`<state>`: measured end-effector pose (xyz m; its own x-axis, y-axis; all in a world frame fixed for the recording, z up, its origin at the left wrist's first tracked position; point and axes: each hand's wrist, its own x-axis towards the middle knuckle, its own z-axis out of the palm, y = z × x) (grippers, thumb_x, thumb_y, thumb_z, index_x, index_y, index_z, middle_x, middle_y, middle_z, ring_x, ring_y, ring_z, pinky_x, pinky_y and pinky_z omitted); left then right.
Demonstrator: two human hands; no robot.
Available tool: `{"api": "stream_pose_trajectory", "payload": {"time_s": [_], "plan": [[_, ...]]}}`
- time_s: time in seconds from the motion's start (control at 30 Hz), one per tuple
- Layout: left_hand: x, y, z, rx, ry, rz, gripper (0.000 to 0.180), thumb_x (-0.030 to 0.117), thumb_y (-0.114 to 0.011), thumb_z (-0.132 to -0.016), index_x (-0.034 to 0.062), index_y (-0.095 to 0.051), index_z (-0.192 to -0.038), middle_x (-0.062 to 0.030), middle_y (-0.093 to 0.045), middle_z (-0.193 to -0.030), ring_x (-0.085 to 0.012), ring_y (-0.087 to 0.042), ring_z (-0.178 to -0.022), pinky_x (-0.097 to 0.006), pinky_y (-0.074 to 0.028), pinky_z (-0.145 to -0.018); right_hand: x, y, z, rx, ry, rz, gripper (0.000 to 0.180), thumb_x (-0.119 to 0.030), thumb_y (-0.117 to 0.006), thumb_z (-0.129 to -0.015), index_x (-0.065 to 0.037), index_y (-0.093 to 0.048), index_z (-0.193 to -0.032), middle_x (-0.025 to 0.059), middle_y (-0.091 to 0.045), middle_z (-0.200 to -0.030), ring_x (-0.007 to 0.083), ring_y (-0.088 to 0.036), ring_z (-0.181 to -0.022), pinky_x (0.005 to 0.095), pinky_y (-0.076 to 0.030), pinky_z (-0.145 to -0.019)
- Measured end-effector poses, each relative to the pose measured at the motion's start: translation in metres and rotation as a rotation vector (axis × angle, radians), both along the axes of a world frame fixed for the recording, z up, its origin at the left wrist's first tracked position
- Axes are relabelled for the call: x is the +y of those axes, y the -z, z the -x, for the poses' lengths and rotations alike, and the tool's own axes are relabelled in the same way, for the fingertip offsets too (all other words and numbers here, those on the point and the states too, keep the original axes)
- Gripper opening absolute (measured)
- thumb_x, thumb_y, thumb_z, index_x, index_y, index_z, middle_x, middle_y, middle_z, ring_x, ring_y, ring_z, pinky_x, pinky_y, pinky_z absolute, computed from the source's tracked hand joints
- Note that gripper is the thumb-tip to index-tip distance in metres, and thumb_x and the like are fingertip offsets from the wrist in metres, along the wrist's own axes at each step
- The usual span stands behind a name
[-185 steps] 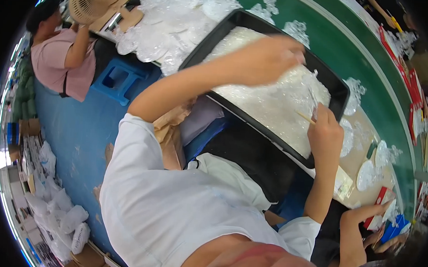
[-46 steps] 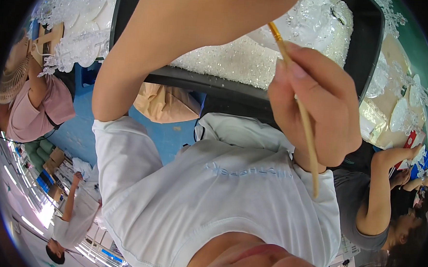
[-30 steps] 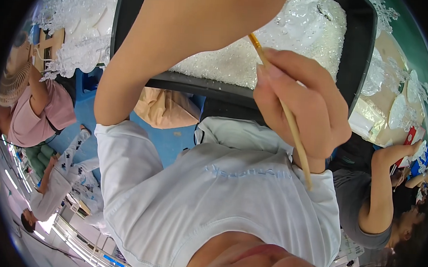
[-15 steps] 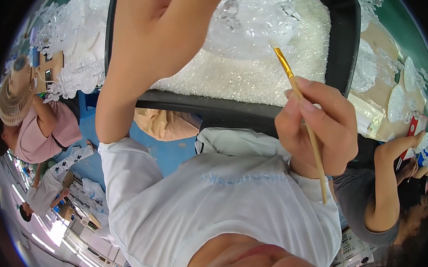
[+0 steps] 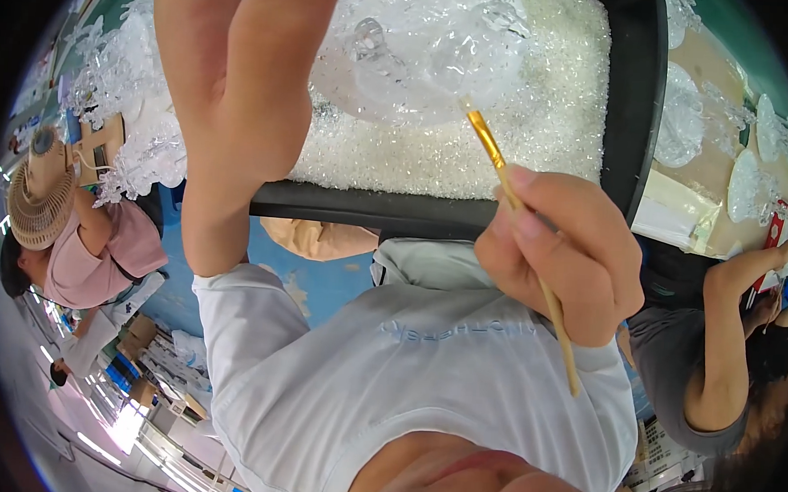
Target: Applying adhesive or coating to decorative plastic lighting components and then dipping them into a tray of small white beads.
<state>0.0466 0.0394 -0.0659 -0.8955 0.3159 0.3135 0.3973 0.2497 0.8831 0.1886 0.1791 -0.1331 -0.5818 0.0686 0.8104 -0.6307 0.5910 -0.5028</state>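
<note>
A thin paintbrush (image 5: 552, 306) with a wooden handle and a gold-coloured ferrule is pinched in my right hand (image 5: 572, 246). Its pale tip is over the near edge of a clear, round plastic piece (image 5: 397, 99) with raised glassy shapes. That piece lies on a bed of white, glittering granules (image 5: 416, 158) inside a black tray (image 5: 635, 107). My left hand (image 5: 265, 70) reaches up past the tray's left side. The upper edge cuts off its fingers, so their grip is hidden; bits of clear plastic show beside it there.
Clear plastic pieces (image 5: 122, 80) are heaped left of the tray; more clear discs (image 5: 682, 114) lie to its right. A beige fan (image 5: 45, 188) stands at far left, near a person in pink (image 5: 108, 258). Another person in a dark shirt (image 5: 700, 351) sits at right.
My left hand has shifted left and up. My right hand and the brush have moved left and slightly down in the picture. The clear piece appears further left, its near edge more exposed.
</note>
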Motion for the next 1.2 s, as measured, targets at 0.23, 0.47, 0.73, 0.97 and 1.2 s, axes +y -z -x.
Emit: {"api": "stream_pose_trajectory", "payload": {"time_s": [0.23, 0.47, 0.73, 0.97, 1.2], "plan": [[0.004, 0.006, 0.003, -0.017, 0.000, -0.109, 0.046, 0.045, -0.066, -0.089, 0.0072, -0.051, -0.111, -0.0051, -0.059, -0.081, -0.0059, -0.045, -0.056, -0.018, -0.033, -0.049, -0.001, 0.006, 0.001, -0.019, 0.059, 0.020, 0.025, 0.013, -0.075, -0.074, 0.009, -0.059, -0.093, 0.0308, -0.068, -0.089, 0.0263, -0.068, -0.063, 0.0286, -0.057, -0.054], [-0.046, 0.024, 0.035, -0.030, 0.283, -0.242, 0.045, 0.030, -0.051, -0.095, 0.0007, -0.044, -0.129, -0.0301, -0.067, -0.105, -0.0123, -0.044, -0.046, -0.029, -0.042, -0.045, -0.002, 0.002, 0.002, -0.032, 0.097, 0.045, 0.028, 0.014, -0.075, -0.073, 0.007, -0.059, -0.094, 0.0296, -0.069, -0.092, 0.0272, -0.069, -0.065, 0.0298, -0.058, -0.057], [-0.028, 0.016, 0.023, -0.010, 0.152, -0.206, 0.048, 0.030, -0.058, -0.091, -0.0004, -0.046, -0.126, -0.0323, -0.066, -0.104, -0.0118, -0.041, -0.046, -0.027, -0.043, -0.048, -0.001, 0.000, -0.006, -0.008, 0.100, 0.078, 0.027, 0.010, -0.075, -0.070, 0.008, -0.062, -0.093, 0.0273, -0.069, -0.095, 0.0278, -0.070, -0.069, 0.0312, -0.059, -0.059], [-0.040, 0.017, 0.026, -0.012, 0.409, -0.332, 0.057, 0.034, -0.073, -0.085, 0.0044, -0.042, -0.123, -0.0260, -0.062, -0.103, -0.0149, -0.050, -0.056, -0.025, -0.041, -0.049, 0.002, 0.004, 0.002, 0.090, 0.143, 0.107, 0.029, 0.007, -0.076, -0.063, 0.012, -0.064, -0.088, 0.0285, -0.067, -0.093, 0.0284, -0.068, -0.067, 0.0326, -0.058, -0.056], [-0.041, 0.017, 0.010, 0.058, 0.243, -0.302, 0.072, 0.042, -0.085, -0.074, 0.0075, -0.041, -0.119, -0.0224, -0.058, -0.105, -0.0222, -0.061, -0.082, -0.029, -0.051, -0.056, 0.005, -0.002, -0.009, 0.010, 0.086, 0.135, 0.027, 0.010, -0.076, -0.076, 0.006, -0.058, -0.096, 0.0315, -0.068, -0.094, 0.0288, -0.070, -0.068, 0.0319, -0.059, -0.058]]}}
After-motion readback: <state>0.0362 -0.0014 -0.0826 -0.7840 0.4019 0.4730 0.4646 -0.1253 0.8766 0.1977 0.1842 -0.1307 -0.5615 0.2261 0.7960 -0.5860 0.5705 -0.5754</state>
